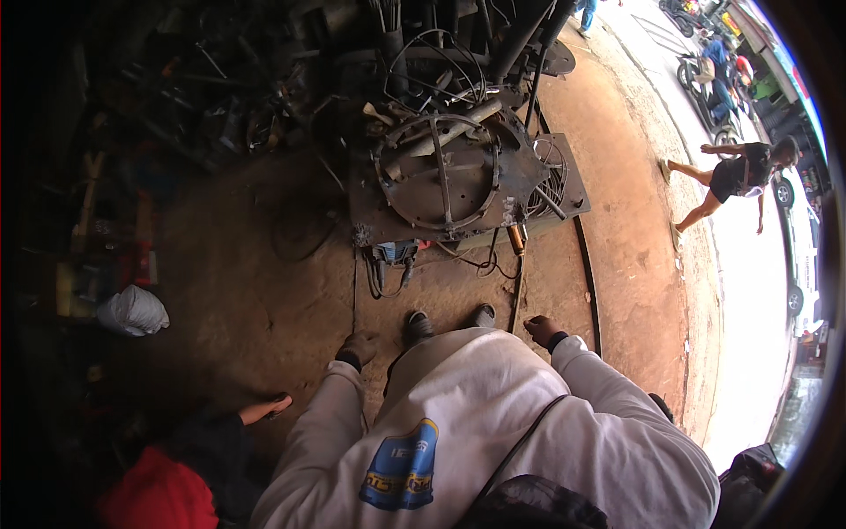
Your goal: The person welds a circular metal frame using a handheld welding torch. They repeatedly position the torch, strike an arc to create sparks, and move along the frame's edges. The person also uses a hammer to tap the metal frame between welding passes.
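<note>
My left hand [359, 346], dark and small in the picture, hangs in front of me beside a thin cable on the floor. Its fingers are too dark to make out, and whether it touches that cable cannot be told. On the other side my right hand [541, 330] hangs with its fingers curled in, and no object shows in it. Ahead of both hands stands a metal worktable [575, 176]. A round welded metal frame [445, 172] with a crossbar lies on top of it. A blue power tool [393, 254] with a looped cord hangs at the table's near edge.
Cables [589, 286] run along the brown floor, and a coil of wire [548, 181] lies on the table. Dark scrap metal fills the far left. A white sack [132, 310] stands at left. A person in red [163, 489] is close at lower left; another person [736, 172] walks outside at right.
</note>
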Demonstrator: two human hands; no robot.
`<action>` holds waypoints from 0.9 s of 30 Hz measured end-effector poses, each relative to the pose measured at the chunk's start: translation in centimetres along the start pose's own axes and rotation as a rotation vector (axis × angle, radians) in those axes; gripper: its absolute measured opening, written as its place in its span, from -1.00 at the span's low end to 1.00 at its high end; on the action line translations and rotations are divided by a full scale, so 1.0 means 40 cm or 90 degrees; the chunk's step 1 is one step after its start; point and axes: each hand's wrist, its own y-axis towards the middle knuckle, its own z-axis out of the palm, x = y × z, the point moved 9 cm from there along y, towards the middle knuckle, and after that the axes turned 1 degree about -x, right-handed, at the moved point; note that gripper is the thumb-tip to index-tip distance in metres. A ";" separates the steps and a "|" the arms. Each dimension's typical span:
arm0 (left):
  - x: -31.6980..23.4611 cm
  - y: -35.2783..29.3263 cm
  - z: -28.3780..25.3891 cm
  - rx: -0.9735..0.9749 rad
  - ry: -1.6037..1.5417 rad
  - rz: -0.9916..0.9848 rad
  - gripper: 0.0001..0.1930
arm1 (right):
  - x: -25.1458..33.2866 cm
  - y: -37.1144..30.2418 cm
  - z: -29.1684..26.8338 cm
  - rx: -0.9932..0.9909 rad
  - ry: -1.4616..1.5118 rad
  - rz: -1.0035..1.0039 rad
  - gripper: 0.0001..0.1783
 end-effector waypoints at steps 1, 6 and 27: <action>-0.005 0.000 -0.008 -0.005 0.014 0.007 -0.54 | -0.009 -0.002 0.004 -0.004 0.005 0.003 -0.47; 0.002 0.031 0.045 0.113 0.009 0.005 -0.56 | -0.008 -0.008 0.022 -0.009 -0.004 0.018 -0.46; -0.313 -0.105 -0.130 -0.063 0.206 0.311 -0.61 | 0.423 -0.318 0.105 0.232 -0.199 -0.204 -0.41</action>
